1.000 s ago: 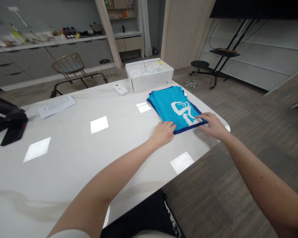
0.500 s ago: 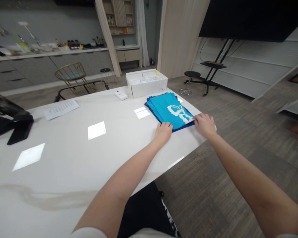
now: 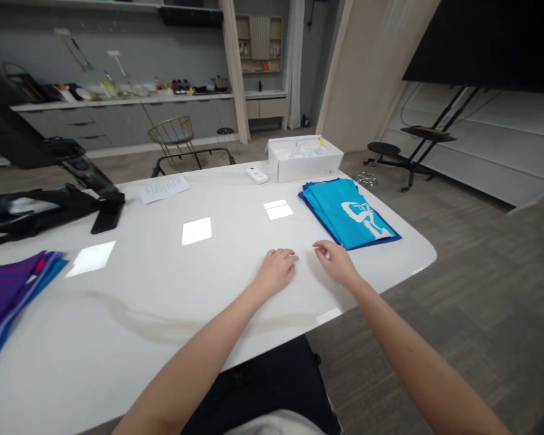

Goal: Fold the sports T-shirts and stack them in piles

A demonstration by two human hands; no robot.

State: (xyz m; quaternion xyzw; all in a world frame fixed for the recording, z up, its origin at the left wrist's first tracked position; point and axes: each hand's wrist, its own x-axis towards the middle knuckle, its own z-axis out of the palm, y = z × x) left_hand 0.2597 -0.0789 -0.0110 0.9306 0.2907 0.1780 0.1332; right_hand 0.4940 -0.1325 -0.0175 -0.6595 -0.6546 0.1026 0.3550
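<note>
A folded turquoise T-shirt (image 3: 340, 205) with a white figure print lies flat on dark blue folded cloth (image 3: 375, 243) at the right end of the white table (image 3: 236, 266). My right hand (image 3: 338, 261) hovers near the stack's front left corner, apart from it. Its fingers are loosely bent, with a gap between thumb and forefinger and nothing held. To its left, my left hand (image 3: 277, 270) is over the tabletop, empty, its fingers slightly curled and apart. At the far left edge is a pile of purple and blue cloth (image 3: 13, 296), partly cut off.
Behind the T-shirt stands an open white box (image 3: 306, 164) with clear plastic inside. A small white device (image 3: 257, 176), a paper sheet (image 3: 165, 189), a black phone (image 3: 107, 216) and a black bag (image 3: 40, 211) lie farther left. A round stool (image 3: 384, 148) stands beyond the table.
Both hands have let go of the folded T-shirt's front edge and drawn back to the left. The view has swung left, bringing the purple cloth pile into sight.
</note>
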